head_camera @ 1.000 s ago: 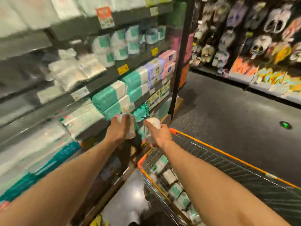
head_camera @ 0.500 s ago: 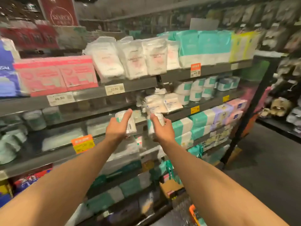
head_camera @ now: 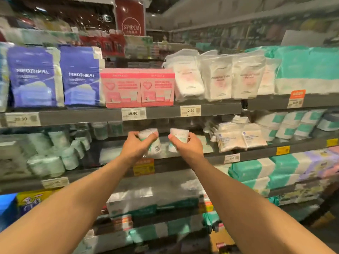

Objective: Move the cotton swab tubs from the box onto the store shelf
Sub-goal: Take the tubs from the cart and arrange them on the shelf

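Observation:
My left hand (head_camera: 134,146) grips a white cotton swab tub (head_camera: 153,143) with a green label and a barcode facing me. A second white tub (head_camera: 178,137) is gripped in my right hand (head_camera: 189,148). Both tubs are held up side by side in front of the opening of the second grey shelf (head_camera: 183,163), just above its front edge. More round tubs (head_camera: 60,154) of the same kind stand stacked on that shelf to the left. The box is out of view.
The top shelf (head_camera: 91,116) carries purple mask packs (head_camera: 80,76), pink boxes (head_camera: 137,88) and white cotton pad bags (head_camera: 216,77). Flat swab packets (head_camera: 240,139) lie right of my hands. Teal and white packs (head_camera: 256,173) fill the lower right shelves. An orange price tag (head_camera: 144,166) hangs below my hands.
My view swung from the cart and aisle up to the shelves. Both hands rose with their tubs to the second shelf opening.

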